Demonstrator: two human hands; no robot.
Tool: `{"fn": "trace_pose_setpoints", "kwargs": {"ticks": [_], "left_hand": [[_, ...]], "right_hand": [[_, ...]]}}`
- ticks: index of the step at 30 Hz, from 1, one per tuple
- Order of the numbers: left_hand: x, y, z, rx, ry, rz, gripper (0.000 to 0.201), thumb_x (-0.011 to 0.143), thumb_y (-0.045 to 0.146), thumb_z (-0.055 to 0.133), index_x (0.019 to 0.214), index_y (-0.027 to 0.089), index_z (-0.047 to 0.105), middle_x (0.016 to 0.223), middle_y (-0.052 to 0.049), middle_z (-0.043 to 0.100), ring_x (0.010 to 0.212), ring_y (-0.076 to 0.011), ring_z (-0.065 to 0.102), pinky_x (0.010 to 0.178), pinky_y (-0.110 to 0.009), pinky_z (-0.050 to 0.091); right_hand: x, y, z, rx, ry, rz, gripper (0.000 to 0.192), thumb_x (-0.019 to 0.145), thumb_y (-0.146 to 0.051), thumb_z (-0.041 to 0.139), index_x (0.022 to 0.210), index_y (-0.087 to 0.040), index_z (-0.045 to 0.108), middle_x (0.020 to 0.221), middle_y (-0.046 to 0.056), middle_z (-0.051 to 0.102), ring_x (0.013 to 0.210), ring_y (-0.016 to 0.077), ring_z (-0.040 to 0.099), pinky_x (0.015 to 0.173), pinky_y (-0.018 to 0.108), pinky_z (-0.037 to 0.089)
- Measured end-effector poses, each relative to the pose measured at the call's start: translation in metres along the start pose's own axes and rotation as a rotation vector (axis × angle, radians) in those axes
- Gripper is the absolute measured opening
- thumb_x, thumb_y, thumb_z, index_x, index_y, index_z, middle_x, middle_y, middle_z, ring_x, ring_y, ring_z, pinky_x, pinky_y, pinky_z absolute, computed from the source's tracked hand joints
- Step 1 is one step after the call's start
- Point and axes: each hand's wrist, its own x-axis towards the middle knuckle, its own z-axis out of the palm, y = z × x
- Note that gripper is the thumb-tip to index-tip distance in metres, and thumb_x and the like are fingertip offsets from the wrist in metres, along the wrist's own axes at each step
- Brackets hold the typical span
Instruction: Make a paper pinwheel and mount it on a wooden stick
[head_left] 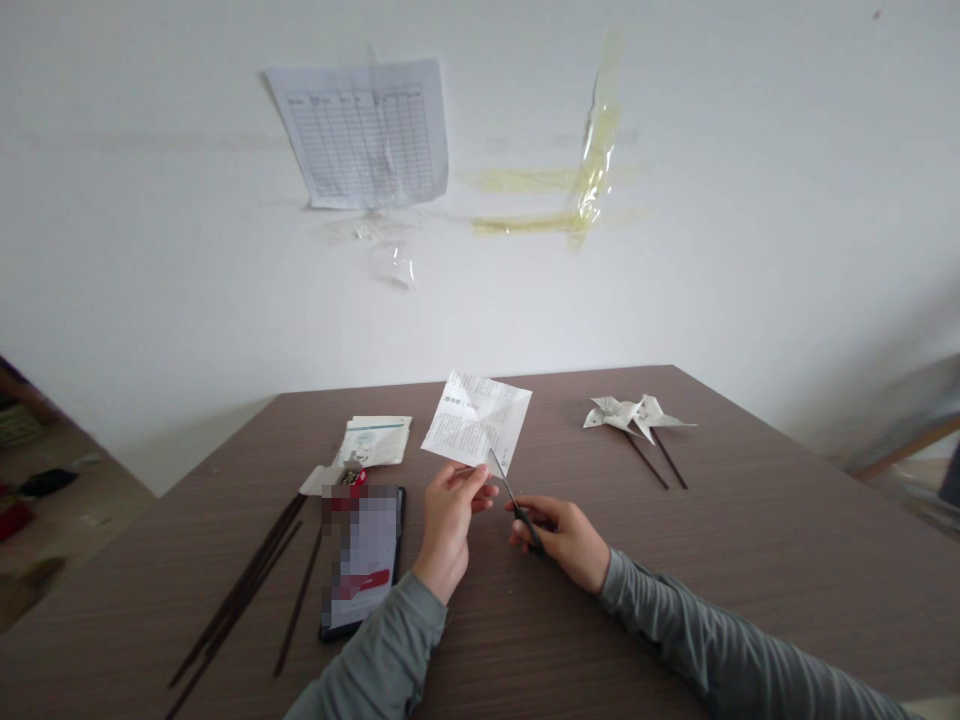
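Observation:
A square of printed paper [477, 415] with diagonal creases is held up over the table, its lower edge pinched by my left hand [453, 520]. In my right hand [564, 538] is a pair of black-handled scissors [528, 522], gripped by the handles. The blades point up and left and meet the paper near its lower corner, just right of my left fingertips. How far they have cut in I cannot make out.
Two paper pinwheels [637, 412] on dark sticks lie at the right. At the left are stacked paper squares [375, 440], a small open box [352, 478], several dark sticks [238, 592] and a phone [367, 570]. Behind the table [720, 560] rises a wall with a taped sheet [367, 135].

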Motion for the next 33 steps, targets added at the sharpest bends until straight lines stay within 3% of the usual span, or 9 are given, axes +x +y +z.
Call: {"fn": "trace_pose_setpoints", "kwargs": {"ticks": [9, 20, 33], "left_hand": [[-0.001, 0.000, 0.000, 0.008, -0.007, -0.011, 0.049, 0.059, 0.045, 0.119, 0.081, 0.021, 0.082, 0.083, -0.007, 0.090, 0.069, -0.0217, 0.084, 0.062, -0.028, 0.060], [-0.001, 0.001, 0.001, 0.010, -0.006, -0.016, 0.052, 0.056, 0.046, 0.120, 0.080, 0.022, 0.081, 0.081, -0.005, 0.089, 0.069, -0.0212, 0.084, 0.062, -0.027, 0.058], [0.001, 0.001, 0.000, 0.006, 0.007, -0.024, 0.046, 0.054, 0.042, 0.117, 0.078, 0.021, 0.083, 0.078, -0.004, 0.088, 0.064, -0.0179, 0.078, 0.059, -0.026, 0.056]], "right_hand": [[0.003, 0.011, 0.000, 0.019, -0.012, -0.030, 0.065, 0.084, -0.080, 0.104, 0.112, -0.022, 0.095, 0.085, 0.008, 0.088, 0.074, 0.0270, 0.080, 0.077, 0.043, 0.073], [0.002, 0.008, 0.002, 0.018, -0.002, -0.008, 0.061, 0.080, -0.081, 0.106, 0.100, -0.026, 0.092, 0.080, 0.006, 0.085, 0.070, 0.0270, 0.075, 0.074, 0.044, 0.069], [0.002, 0.006, 0.002, 0.015, 0.000, -0.008, 0.063, 0.079, -0.082, 0.108, 0.108, -0.027, 0.095, 0.083, 0.008, 0.086, 0.073, 0.0293, 0.079, 0.077, 0.046, 0.072]]}}
